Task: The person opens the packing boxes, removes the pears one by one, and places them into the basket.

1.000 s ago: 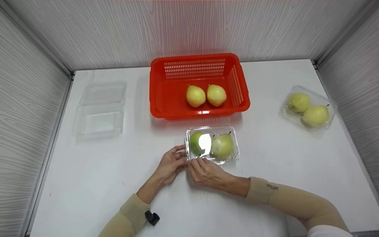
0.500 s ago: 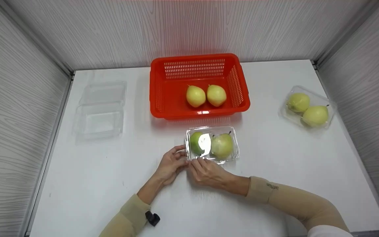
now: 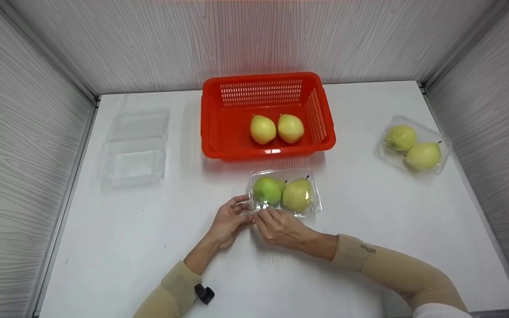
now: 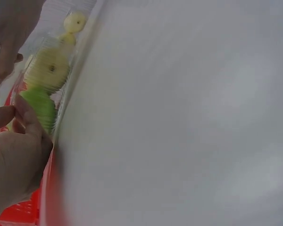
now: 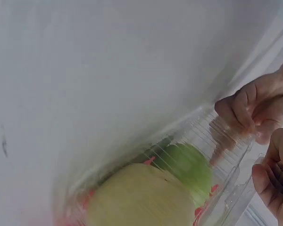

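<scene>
In the head view, a clear plastic clamshell box (image 3: 281, 172) lies at the table's middle, with a green pear (image 3: 267, 191) and a yellow-green pear (image 3: 298, 195) inside. My left hand (image 3: 229, 223) holds the box's near left corner, fingers along its left side and thumb in front. Beside it, the curled fingers of my right hand (image 3: 281, 229) pinch the lid's front edge. The right wrist view shows a gap between the box's clear edges (image 5: 236, 197) near the right fingers. Part of the front rim is hidden behind the right hand.
Behind the box stands a red plastic basket (image 3: 268, 152) holding two yellow pears (image 3: 276, 129). An opened clear clamshell (image 3: 134, 164) lies at the left. Another clear box (image 3: 420, 125) with two pears (image 3: 413, 148) rests near the table's right edge.
My right fingers have risen slightly and shifted away from me at the box's front. The lid has tilted, and its bright glare over the green pear has gone. The left hand stays in place.
</scene>
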Tool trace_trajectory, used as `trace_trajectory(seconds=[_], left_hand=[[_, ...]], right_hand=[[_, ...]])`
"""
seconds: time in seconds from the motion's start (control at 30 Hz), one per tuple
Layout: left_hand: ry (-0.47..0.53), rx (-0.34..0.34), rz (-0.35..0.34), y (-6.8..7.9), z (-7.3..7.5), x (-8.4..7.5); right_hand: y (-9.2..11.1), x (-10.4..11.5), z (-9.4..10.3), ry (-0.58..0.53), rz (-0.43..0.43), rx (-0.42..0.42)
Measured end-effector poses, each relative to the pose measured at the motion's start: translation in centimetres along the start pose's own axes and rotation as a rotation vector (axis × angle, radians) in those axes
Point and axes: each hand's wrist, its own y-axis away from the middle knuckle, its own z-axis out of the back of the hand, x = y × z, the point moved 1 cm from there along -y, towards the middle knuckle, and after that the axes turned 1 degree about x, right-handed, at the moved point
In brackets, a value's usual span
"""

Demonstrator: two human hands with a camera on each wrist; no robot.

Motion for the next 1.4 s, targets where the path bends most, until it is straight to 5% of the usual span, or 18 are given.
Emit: trace_trajectory(seconds=[0.5,1.4], left_hand=[[0.020,0.019,-0.001,-0.1,0.5,-0.4],[-0.033,0.004,0.016,0.0,1.0,-0.9]], right_hand=[[0.7,-0.5,0.1,-0.101,-0.001,-0.015],[5.7,-3.7,1.0,-0.151,-0.058,-0.034]])
